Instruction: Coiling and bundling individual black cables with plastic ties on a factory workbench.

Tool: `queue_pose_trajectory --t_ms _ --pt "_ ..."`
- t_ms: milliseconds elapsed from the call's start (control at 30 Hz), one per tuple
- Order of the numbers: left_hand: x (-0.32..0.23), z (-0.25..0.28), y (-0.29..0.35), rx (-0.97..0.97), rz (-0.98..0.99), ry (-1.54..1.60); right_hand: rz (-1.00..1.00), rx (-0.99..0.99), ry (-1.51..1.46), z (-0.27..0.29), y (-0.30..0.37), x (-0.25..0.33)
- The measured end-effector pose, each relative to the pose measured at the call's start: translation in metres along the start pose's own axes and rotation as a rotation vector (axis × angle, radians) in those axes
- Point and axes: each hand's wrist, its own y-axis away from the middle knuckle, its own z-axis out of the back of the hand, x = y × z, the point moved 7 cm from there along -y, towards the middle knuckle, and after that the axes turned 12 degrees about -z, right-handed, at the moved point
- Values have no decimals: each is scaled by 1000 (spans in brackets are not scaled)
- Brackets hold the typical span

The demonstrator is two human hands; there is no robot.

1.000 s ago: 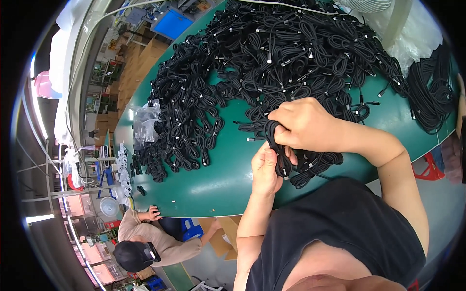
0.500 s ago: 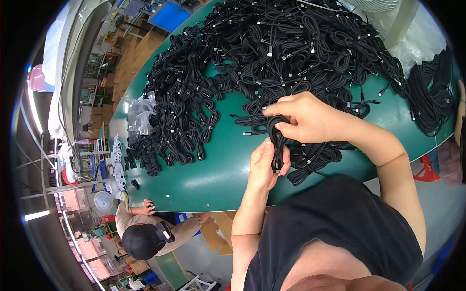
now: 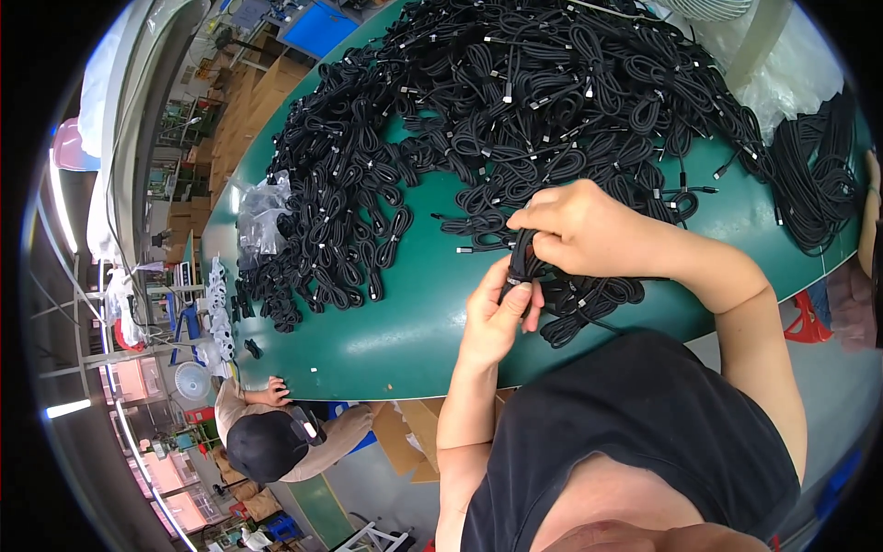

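Observation:
Between my hands is a coiled black cable [image 3: 523,258] with a tie around its middle. My left hand [image 3: 497,313] is closed around the lower part of the bundle, its thumb across the front near the tie. The fingers of my right hand [image 3: 572,228] pinch the upper loop. Part of the coil is hidden behind my fingers. Just left of the hands, a loose cable with a silver plug [image 3: 463,249] lies on the green table. Another bundled black cable [image 3: 589,308] rests right of my left hand.
A large heap of black cable bundles [image 3: 543,83] covers the far table [image 3: 405,340], with more bundles [image 3: 340,221] to the left. Clear plastic bags [image 3: 265,216] lie at the left. A long cable hank [image 3: 819,179] lies far right. A co-worker in a black cap [image 3: 267,446] is at the lower left.
My left thumb has moved to the front of the bundle, by the tie. The coil has turned and its loop looks narrower. My right hand has shifted slightly right and down.

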Motion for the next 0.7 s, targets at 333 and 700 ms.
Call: queue_pose_trajectory --t_ms 333,700 --pt "8 12 -9 -312 -126 764 507 -312 284 -13 45 31" --pt "-15 13 3 -187 -343 342 253 -121 112 -10 41 22"
